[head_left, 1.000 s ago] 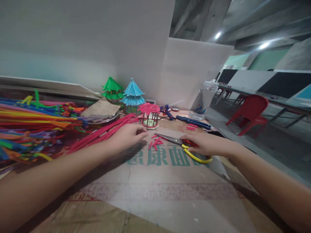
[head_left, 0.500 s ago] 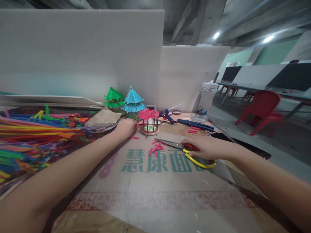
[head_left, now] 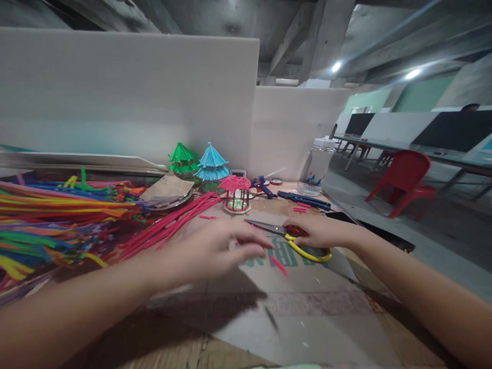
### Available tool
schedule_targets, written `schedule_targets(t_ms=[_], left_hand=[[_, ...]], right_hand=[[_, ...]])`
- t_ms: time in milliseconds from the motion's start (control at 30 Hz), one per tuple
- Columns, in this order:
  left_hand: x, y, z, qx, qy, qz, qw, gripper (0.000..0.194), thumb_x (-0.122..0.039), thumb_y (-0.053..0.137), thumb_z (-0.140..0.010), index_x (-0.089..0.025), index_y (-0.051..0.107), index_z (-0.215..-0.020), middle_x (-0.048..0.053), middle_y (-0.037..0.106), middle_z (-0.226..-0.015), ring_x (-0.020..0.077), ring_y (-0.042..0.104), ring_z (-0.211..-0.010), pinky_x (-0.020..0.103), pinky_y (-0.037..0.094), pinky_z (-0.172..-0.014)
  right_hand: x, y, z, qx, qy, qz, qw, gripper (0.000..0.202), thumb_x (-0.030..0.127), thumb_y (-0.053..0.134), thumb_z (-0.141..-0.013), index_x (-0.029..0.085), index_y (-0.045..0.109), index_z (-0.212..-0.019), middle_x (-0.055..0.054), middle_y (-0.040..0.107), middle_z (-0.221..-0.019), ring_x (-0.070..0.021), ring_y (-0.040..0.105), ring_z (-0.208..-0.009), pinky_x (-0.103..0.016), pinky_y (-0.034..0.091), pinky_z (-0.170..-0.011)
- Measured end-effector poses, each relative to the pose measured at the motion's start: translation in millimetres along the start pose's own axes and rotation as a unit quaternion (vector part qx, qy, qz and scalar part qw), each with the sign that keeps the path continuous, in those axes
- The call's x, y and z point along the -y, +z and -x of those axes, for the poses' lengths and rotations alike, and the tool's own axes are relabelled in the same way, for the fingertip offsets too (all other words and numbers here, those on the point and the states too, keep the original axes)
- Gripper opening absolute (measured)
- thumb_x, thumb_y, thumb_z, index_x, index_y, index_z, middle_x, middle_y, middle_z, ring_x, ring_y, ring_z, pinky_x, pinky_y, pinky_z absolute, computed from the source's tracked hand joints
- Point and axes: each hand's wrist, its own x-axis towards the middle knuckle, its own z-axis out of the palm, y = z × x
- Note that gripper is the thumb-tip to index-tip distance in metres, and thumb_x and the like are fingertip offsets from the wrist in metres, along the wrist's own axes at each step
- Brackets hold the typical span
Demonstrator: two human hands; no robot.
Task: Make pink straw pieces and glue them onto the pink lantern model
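Observation:
Over the middle of the board my left hand (head_left: 226, 246) is blurred, fingers apart, above the spot with short pink pieces. One short pink piece (head_left: 279, 267) hangs just off its fingertips, apart from them, with a shadow below. My right hand (head_left: 309, 230) is closed on the scissors (head_left: 269, 226), which have red and yellow handles and point left. Behind the hands stands a small pavilion (head_left: 236, 193) with a pink roof. Long pink strips (head_left: 172, 223) lie left of it.
Green (head_left: 182, 158) and blue (head_left: 211, 164) roofed models stand behind. A glue gun (head_left: 264, 187), blue cutter (head_left: 303, 200) and clear bottle (head_left: 317, 166) are at the back right. Colourful strips (head_left: 65, 210) fill the left. A black flat object (head_left: 376, 230) lies at right.
My left hand has come back from beside the pavilion to the middle, uncovering the long pink strips. A pink piece is now in the air. My right hand still holds the scissors.

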Motion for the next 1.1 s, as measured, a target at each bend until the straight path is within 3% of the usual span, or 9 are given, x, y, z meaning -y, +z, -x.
schedule_targets(t_ms=[67,133,300,433,567,700,800,933,1100], left_hand=[[-21,9.7,7,0.033,0.043,0.012,0.998,0.027,-0.038,0.053,-0.091,-0.033,0.069,-0.112,-0.001,0.073,-0.104,0.0169,0.066,-0.094,0.025,0.048,-0.083],[-17,7.7,7,0.007,0.035,-0.009,0.999,0.025,-0.037,0.054,-0.090,-0.031,0.070,-0.108,0.000,0.073,-0.103,0.0183,0.066,-0.093,0.027,0.049,-0.081],[60,-10.4,-16,-0.085,-0.065,-0.132,0.985,0.028,-0.038,0.052,-0.089,-0.022,0.073,-0.098,0.005,0.073,-0.099,0.0220,0.065,-0.089,0.030,0.047,-0.076],[97,2.8,-27,-0.081,-0.077,-0.138,0.984,0.032,-0.044,0.049,-0.089,-0.021,0.072,-0.093,0.005,0.072,-0.093,0.0210,0.065,-0.083,0.028,0.045,-0.069],[94,25.9,-34,-0.062,-0.031,-0.212,0.975,0.035,-0.050,0.052,-0.087,-0.019,0.069,-0.087,0.006,0.070,-0.082,0.0198,0.061,-0.074,0.027,0.040,-0.063],[94,34.9,-37,-0.066,0.000,-0.243,0.968,0.028,-0.041,0.051,-0.089,-0.017,0.065,-0.081,0.008,0.068,-0.085,0.0213,0.060,-0.081,0.029,0.041,-0.069],[98,33.4,-34,-0.086,-0.008,-0.199,0.976,0.029,-0.037,0.046,-0.092,-0.018,0.067,-0.083,0.007,0.069,-0.087,0.0206,0.061,-0.085,0.029,0.042,-0.075],[98,29.7,-30,-0.116,-0.059,-0.087,0.988,0.033,-0.040,0.043,-0.093,-0.019,0.068,-0.087,0.003,0.069,-0.084,0.0184,0.061,-0.077,0.027,0.043,-0.070],[102,29.2,-31,-0.159,-0.082,-0.037,0.983,0.025,-0.035,0.049,-0.090,-0.019,0.067,-0.098,0.003,0.071,-0.094,0.0193,0.063,-0.084,0.027,0.045,-0.075]], right_hand=[[3,-1,1,-0.003,-0.001,-0.001,1.000,0.038,0.037,0.060,-0.082,0.020,0.061,-0.116,-0.009,0.067,-0.102,-0.0227,0.061,-0.088,-0.030,0.044,-0.076],[4,-2,1,-0.002,0.000,-0.001,1.000,0.038,0.037,0.060,-0.082,0.020,0.061,-0.116,-0.009,0.067,-0.102,-0.0228,0.061,-0.089,-0.030,0.045,-0.077],[1,-2,1,0.005,0.000,-0.012,1.000,0.038,0.038,0.059,-0.082,0.022,0.061,-0.116,-0.009,0.067,-0.105,-0.0232,0.062,-0.090,-0.030,0.045,-0.077],[-3,0,-1,0.011,0.012,-0.018,1.000,0.043,0.041,0.060,-0.082,0.023,0.059,-0.121,-0.009,0.066,-0.109,-0.0245,0.061,-0.094,-0.031,0.045,-0.079],[-3,-1,-1,0.015,0.013,-0.015,1.000,0.043,0.041,0.060,-0.082,0.023,0.059,-0.121,-0.009,0.066,-0.108,-0.0245,0.061,-0.094,-0.031,0.044,-0.079],[2,-6,3,0.029,0.013,0.004,0.999,0.042,0.040,0.059,-0.082,0.024,0.059,-0.121,-0.009,0.066,-0.106,-0.0233,0.062,-0.088,-0.030,0.044,-0.073],[13,-11,4,0.022,0.021,0.043,0.999,0.034,0.039,0.056,-0.085,0.024,0.063,-0.115,-0.009,0.066,-0.102,-0.0232,0.062,-0.084,-0.030,0.043,-0.071],[36,-10,-1,-0.061,0.026,0.087,0.994,0.028,0.038,0.050,-0.089,0.022,0.065,-0.107,-0.010,0.067,-0.098,-0.0248,0.061,-0.087,-0.032,0.041,-0.071],[60,1,-17,-0.099,-0.023,0.080,0.992,0.026,0.036,0.047,-0.093,0.021,0.065,-0.105,-0.009,0.068,-0.096,-0.0237,0.061,-0.088,-0.032,0.041,-0.073]])
